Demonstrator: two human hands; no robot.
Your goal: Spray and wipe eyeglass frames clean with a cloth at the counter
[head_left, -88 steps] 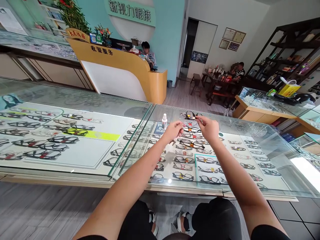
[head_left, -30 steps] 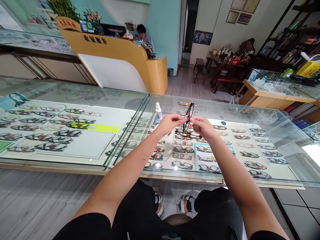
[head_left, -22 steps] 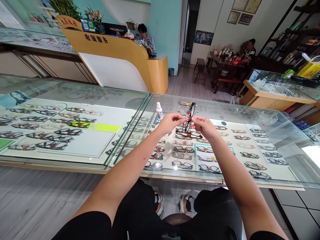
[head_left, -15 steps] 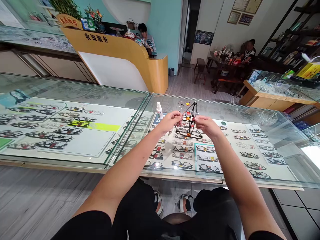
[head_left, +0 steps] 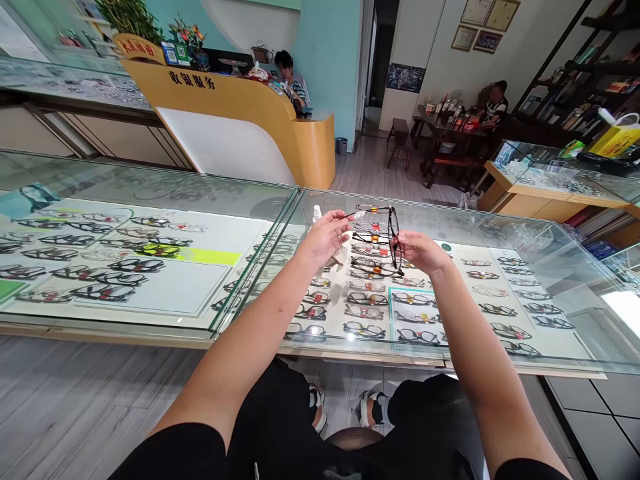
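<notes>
Dark-framed glasses are held up above the glass display case, with a temple stretching out to the left. My left hand is closed on the end of that temple. At the lens end, my right hand pinches the frame. Just behind my left hand stands a white bottle, mostly hidden by it. Something pale, perhaps a cloth, shows under my left fingers, too small to make out. Rows of glasses lie inside the case below both hands.
Another glass case with glasses adjoins on the left. Beyond it is a wooden counter with a person behind. A second person sits at a dark table, back right. A yellow bag rests on the right case.
My left hand has moved slightly left and up, drawing the temple out from the lenses. The glasses have turned, and my right hand has shifted slightly right and down.
</notes>
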